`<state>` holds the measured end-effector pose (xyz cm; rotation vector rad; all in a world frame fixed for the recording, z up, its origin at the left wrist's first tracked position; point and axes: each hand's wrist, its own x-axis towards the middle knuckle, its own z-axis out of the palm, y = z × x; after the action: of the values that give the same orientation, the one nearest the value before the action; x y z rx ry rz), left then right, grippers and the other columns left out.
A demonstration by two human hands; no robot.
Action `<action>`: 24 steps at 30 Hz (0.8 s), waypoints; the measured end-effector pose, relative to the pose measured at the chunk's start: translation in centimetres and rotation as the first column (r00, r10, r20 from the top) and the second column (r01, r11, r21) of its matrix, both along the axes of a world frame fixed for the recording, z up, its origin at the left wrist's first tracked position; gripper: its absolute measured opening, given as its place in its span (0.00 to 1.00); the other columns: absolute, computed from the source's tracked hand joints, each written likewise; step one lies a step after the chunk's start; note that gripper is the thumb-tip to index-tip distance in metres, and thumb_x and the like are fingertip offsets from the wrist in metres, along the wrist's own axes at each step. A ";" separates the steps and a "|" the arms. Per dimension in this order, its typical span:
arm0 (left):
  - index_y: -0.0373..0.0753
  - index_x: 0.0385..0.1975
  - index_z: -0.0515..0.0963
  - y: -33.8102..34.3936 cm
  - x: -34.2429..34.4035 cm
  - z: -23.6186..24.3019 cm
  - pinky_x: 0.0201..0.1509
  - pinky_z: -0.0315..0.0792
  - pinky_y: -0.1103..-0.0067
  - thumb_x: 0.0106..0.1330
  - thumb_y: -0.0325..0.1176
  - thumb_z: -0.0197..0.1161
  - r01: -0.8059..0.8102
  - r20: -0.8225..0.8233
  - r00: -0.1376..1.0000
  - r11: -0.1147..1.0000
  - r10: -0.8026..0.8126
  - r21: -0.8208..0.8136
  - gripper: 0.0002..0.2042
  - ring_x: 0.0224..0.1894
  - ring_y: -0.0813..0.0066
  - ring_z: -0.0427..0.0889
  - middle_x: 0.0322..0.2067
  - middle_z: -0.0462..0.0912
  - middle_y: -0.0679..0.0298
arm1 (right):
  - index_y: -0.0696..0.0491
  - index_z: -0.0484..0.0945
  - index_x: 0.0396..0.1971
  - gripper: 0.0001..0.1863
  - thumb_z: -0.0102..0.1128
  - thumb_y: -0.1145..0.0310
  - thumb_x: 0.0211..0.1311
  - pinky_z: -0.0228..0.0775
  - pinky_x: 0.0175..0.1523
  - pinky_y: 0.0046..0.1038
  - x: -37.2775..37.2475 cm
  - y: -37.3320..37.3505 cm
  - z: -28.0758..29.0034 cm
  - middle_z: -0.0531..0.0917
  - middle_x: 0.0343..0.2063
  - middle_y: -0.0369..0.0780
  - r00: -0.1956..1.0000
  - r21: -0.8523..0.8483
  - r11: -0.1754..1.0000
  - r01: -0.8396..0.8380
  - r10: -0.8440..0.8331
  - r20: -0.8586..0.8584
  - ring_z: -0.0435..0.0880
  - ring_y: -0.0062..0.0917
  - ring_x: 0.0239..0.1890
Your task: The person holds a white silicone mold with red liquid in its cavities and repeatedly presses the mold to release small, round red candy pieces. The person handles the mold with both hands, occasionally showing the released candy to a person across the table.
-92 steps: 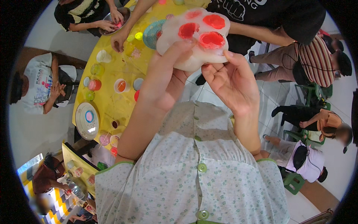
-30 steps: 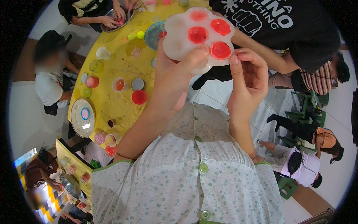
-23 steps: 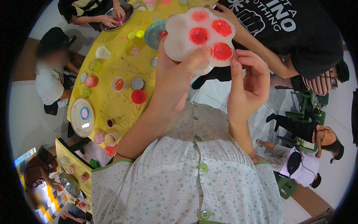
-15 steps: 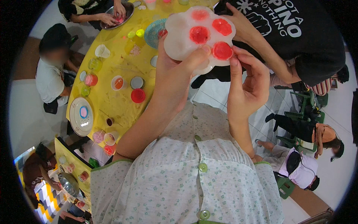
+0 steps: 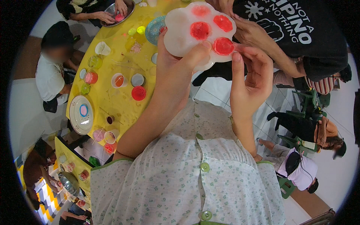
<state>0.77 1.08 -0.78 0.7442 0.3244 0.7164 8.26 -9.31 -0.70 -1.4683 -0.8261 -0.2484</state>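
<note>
A white, flower-shaped mold (image 5: 179,35) with red-filled round hollows is held up at the top middle. My left hand (image 5: 183,62) grips it from the near left, thumb laid across its face and fingers mostly hidden behind. At the mold's right edge, beside the lowest red hollow (image 5: 224,46), the thumb and forefinger of my right hand (image 5: 252,77) are pinched together at the rim. The remaining fingers of that hand are curled. Whether a small bit sits in the pinch is hidden.
The yellow-covered table (image 5: 125,101) on the left bears several cups, a red jar (image 5: 138,93), a white plate (image 5: 81,125) and a blue plate (image 5: 153,32). A person in a black shirt (image 5: 300,48) stands close at upper right. Another person's hands work over a metal bowl (image 5: 129,11).
The mold and my left hand have shifted slightly upward. My right fingertips stay at the mold's edge. The arm of the person in black has moved at the mold's far right.
</note>
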 end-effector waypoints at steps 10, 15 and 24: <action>0.35 0.59 0.54 0.2 0.1 -0.1 0.51 0.74 0.76 0.57 0.23 0.64 -0.048 -0.014 0.999 0.998 0.048 0.034 0.32 0.48 0.72 0.77 0.49 0.73 0.58 | 0.63 0.72 0.42 0.11 0.58 0.81 0.59 0.71 0.49 0.21 0.3 0.2 0.1 0.82 0.38 0.43 0.982 -0.001 0.998 -0.070 0.068 -0.176 0.80 0.21 0.43; 0.35 0.58 0.55 0.2 0.3 -0.1 0.50 0.75 0.76 0.57 0.23 0.65 -0.064 -0.015 0.998 0.997 0.064 0.043 0.31 0.48 0.72 0.78 0.49 0.73 0.58 | 0.63 0.73 0.42 0.10 0.57 0.80 0.61 0.70 0.49 0.20 0.7 0.2 -0.3 0.81 0.40 0.42 0.967 0.001 0.994 -0.113 0.110 -0.229 0.79 0.19 0.44; 0.35 0.58 0.54 0.1 0.6 -0.5 0.50 0.75 0.76 0.56 0.23 0.65 -0.072 -0.001 0.997 0.996 0.072 0.047 0.32 0.48 0.71 0.77 0.49 0.73 0.57 | 0.61 0.77 0.42 0.10 0.58 0.79 0.59 0.72 0.47 0.20 0.9 0.3 -0.4 0.82 0.37 0.39 0.991 -0.029 0.994 -0.103 0.100 -0.089 0.80 0.20 0.40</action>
<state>1.34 1.13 -1.24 0.7815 0.3387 0.7934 9.16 -9.03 -1.11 -1.4540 -0.8344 -0.0933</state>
